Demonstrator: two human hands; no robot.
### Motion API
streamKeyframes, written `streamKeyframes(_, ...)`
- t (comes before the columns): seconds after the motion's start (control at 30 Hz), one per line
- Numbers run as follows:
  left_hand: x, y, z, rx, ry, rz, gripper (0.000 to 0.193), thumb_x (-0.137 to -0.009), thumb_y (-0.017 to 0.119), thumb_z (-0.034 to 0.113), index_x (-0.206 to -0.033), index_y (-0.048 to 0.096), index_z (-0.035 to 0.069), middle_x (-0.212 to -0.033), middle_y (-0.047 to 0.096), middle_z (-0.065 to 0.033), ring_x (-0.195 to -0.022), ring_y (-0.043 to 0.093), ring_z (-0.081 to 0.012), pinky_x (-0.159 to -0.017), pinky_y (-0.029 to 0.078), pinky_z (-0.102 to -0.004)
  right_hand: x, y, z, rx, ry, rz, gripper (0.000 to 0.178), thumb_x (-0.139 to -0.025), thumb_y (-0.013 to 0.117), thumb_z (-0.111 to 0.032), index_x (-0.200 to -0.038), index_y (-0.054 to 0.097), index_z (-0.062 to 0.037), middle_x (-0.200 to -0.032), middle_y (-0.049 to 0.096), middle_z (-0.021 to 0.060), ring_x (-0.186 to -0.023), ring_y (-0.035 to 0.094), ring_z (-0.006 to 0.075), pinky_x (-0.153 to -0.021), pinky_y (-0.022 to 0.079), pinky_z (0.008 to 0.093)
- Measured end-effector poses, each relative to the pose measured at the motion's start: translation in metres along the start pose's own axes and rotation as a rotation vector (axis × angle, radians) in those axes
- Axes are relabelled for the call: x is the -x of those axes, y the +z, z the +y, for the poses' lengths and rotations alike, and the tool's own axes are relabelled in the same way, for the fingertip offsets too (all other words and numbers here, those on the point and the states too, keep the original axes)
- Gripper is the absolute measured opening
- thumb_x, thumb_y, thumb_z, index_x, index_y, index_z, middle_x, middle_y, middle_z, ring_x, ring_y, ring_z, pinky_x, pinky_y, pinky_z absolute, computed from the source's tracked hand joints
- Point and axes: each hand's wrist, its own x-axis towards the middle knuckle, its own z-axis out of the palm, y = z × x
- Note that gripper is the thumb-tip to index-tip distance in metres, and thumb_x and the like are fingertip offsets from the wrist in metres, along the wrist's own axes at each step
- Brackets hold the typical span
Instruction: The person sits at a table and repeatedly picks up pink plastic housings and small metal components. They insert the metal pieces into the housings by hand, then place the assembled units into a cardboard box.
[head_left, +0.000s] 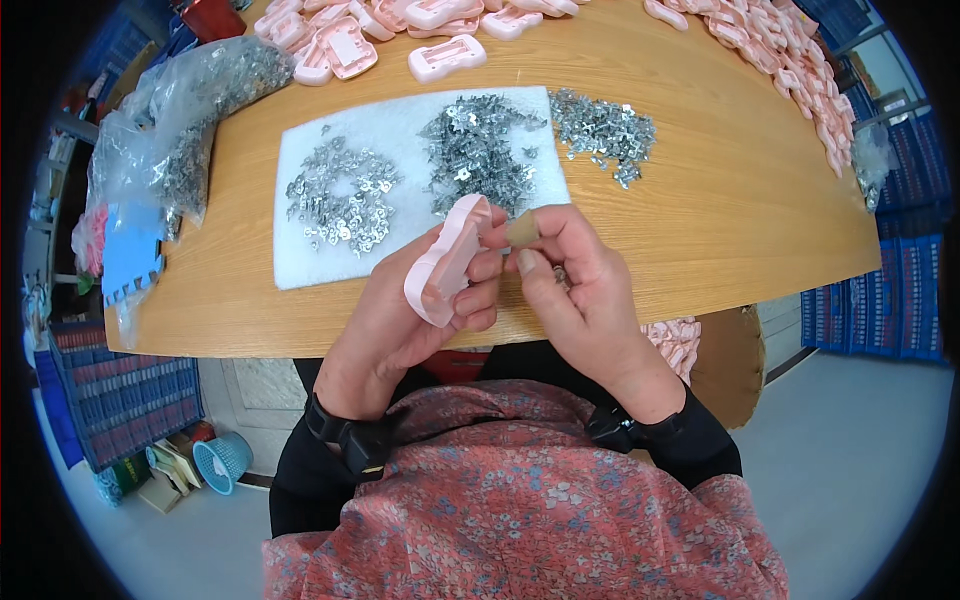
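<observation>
My left hand (400,300) is closed around a pale pink plastic shell (447,262), tilted on its side with its hollow facing right. Close beside it, my right hand (585,290) is curled in a pinch, a tan finger cot (522,230) covering one fingertip. Small metal pieces (562,276) glint among its curled fingers; what sits at the very fingertips is too small to tell. Beyond the hands, a white foam sheet (400,110) carries two heaps of small metal parts, a looser left heap (345,195) and a denser right heap (480,150).
Another metal heap (605,130) lies on the wooden table (700,200) right of the foam. Pink shells (447,58) spread along the far edge, with a large pile (770,60) at far right. Plastic bags of metal parts (190,110) and a blue foam mat (132,245) occupy the left.
</observation>
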Motion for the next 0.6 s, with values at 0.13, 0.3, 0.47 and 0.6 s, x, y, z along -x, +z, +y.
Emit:
streamKeyframes(0.13, 0.001, 0.013, -0.003, -0.26, 0.112, 0.18, 0.038, -0.104, 0.047, 0.031, -0.129, 0.05, 0.004, -0.084, 0.051, -0.0003, -0.065, 0.044, -0.0097, -0.057, 0.035, -0.0247, 0.002, -0.003, -0.005, 0.407, -0.356, -0.102, 0.025, -0.079, 0.066, 0.003, -0.103, 0.059, -0.0037, -0.084, 0.062, 0.0103, -0.076, 0.063, 0.0274, -0.067, 0.052, 0.035)
streamKeyframes(0.3, -0.01, 0.014, -0.011, -0.371, 0.264, 0.209, 0.037, -0.104, 0.043, 0.022, -0.136, 0.042, 0.005, -0.098, 0.057, -0.0061, -0.079, 0.057, -0.0137, -0.07, 0.048, -0.0267, 0.006, -0.005, -0.011, 0.33, -0.241, -0.04, 0.044, -0.072, 0.082, -0.011, -0.108, 0.056, -0.0042, -0.092, 0.064, 0.0116, -0.084, 0.066, 0.0277, -0.073, 0.054, 0.0355)
streamKeyframes(0.47, -0.013, 0.014, -0.021, -0.435, 0.333, 0.157, 0.038, -0.103, 0.043, 0.019, -0.14, 0.04, 0.008, -0.117, 0.059, -0.0093, -0.108, 0.062, -0.0194, -0.092, 0.052, -0.0333, 0.01, -0.026, -0.012, 0.245, 0.019, 0.06, 0.042, -0.082, 0.077, -0.009, -0.114, 0.052, -0.0019, -0.091, 0.065, 0.0032, -0.078, 0.059, 0.0071, -0.064, 0.046, 0.0228)
streamKeyframes(0.6, 0.003, 0.002, -0.011, -0.728, 0.31, 0.024, 0.037, -0.104, 0.045, 0.021, -0.138, 0.043, 0.005, -0.119, 0.059, -0.0078, -0.11, 0.059, -0.0154, -0.094, 0.05, -0.0315, 0.012, -0.057, -0.016, -0.005, 0.242, 0.069, 0.027, -0.086, 0.067, -0.004, -0.112, 0.057, -0.002, -0.094, 0.065, -0.0005, -0.08, 0.055, 0.0038, -0.068, 0.041, 0.0202)
